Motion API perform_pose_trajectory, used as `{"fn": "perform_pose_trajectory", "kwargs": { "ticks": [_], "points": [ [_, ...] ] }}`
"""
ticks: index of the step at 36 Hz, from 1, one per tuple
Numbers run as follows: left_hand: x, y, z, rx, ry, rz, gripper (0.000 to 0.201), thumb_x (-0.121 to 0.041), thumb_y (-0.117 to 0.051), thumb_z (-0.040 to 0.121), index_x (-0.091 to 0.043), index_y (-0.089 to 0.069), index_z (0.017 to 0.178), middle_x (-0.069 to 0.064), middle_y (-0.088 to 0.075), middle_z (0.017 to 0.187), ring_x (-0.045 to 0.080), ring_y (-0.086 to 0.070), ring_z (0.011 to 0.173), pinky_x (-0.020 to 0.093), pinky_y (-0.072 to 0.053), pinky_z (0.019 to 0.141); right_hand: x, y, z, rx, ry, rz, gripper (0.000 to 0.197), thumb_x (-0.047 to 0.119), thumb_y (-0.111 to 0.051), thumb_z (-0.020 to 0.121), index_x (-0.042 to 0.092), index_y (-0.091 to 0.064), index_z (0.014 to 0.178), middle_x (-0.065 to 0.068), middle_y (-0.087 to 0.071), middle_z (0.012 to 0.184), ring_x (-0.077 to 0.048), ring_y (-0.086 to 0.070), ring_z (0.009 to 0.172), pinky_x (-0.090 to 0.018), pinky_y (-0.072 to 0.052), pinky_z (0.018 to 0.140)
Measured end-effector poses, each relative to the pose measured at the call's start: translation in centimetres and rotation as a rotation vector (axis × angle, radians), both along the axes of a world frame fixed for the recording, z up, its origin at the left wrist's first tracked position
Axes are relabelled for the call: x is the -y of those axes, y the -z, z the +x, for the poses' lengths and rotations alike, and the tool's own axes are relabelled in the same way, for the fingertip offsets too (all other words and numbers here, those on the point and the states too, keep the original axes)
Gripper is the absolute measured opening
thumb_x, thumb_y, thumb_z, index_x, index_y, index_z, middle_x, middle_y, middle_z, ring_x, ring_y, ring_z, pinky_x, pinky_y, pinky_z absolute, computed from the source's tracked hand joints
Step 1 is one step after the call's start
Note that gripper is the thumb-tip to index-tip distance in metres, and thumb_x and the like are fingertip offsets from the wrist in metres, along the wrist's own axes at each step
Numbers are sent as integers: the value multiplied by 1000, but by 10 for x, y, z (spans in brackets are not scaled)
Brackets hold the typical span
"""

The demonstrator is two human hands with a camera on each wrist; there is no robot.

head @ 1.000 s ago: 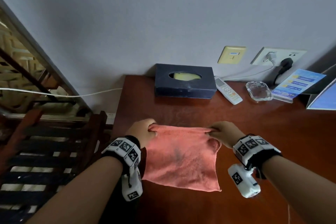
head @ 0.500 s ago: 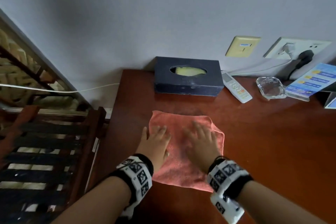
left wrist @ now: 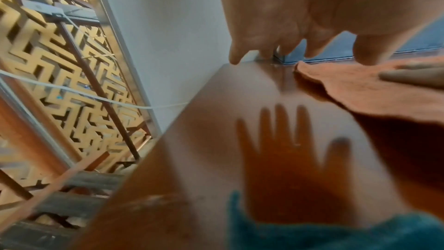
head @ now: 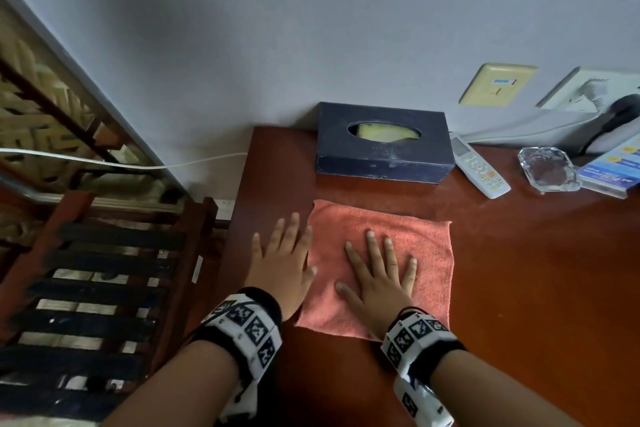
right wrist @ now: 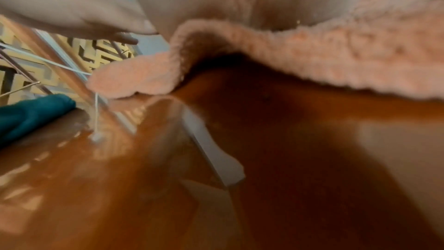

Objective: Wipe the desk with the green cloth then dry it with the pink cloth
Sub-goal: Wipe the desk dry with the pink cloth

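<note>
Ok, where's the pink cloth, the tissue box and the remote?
pink cloth (head: pixel 426 246), head view, bare right part of the cloth
tissue box (head: pixel 381 166), head view, its front wall
remote (head: pixel 483 175), head view, its button area

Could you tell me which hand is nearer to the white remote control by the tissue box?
Right. The right hand lies flat on the pink cloth, below-left of the remote control; the left hand sits farther left, at the cloth's left edge.
</note>
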State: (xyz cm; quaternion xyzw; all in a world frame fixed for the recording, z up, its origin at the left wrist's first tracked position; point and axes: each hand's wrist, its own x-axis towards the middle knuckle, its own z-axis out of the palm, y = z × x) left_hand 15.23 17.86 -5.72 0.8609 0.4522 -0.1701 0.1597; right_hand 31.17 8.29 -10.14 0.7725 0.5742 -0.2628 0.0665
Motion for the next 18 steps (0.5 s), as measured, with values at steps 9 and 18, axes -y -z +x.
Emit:
{"fn": "perform_pose_trajectory", "kwargs": {
  "ticks": [9, 18],
  "points": [
    [3, 6, -35, -72, -23, -33, 74, -44, -36, 97, -23, 11, 150, 2, 23, 156, 21, 17, 144, 47, 1, 117, -45, -9, 16, -33, 184, -54, 71, 66, -25, 91, 49, 19, 144, 9, 38, 151, -22, 35, 139, -64, 17, 107],
    [7, 9, -34, -38, 16, -160, 82, -44, -46, 94, -25, 9, 150, -2, 20, 157, 18, 12, 145, 44, -3, 118, -66, -17, 31, -22, 31, 65, 79, 62, -44, 90, 47, 6, 148, 4, 34, 153, -22, 27, 143, -60, 10, 113]
  ]
}}
